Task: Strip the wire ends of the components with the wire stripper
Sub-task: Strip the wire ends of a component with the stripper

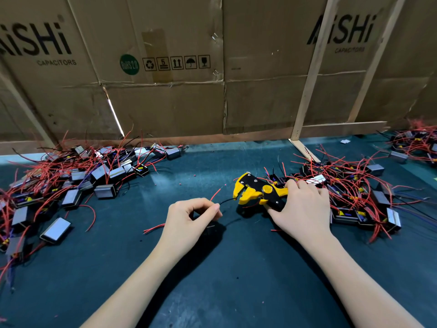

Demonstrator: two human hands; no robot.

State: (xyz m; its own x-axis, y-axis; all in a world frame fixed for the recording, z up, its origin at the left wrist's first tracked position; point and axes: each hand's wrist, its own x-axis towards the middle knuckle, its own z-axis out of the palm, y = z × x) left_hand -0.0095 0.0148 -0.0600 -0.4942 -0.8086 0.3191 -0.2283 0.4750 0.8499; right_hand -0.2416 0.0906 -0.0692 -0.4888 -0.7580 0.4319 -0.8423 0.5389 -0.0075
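Yellow and black plastic marks the wire stripper [257, 191], which lies just right of the frame's centre on the dark green table [236, 268], its long axis running roughly left to right with the toothed head pointing left and the handles buried under the right hand [300, 209]. That hand is curled round the handles, thumb underneath and fingers over the top, wrist reaching in from the lower right. The left hand [191, 218] sits just left of the tool's head, its thumb and forefinger pinching a thin black wire [228, 200] whose free end points right, toward the open mouth of the stripper, and appears to reach it or stop just short; I cannot tell whether it is already between the blades. A red wire [215, 194] rises from the same pinch and slants up and to the right, clear of the tool. The dark body of the component [212, 229] lies under the left hand, mostly hidden. So wire and tool lie nearly in line, tip to mouth, and the next move probably calls for a short feed rightward by the left hand, then a squeeze by the right. Heaps of components with red leads lie at the left [71, 181] and right [354, 192] of the frame, with cardboard [165, 102] standing behind.
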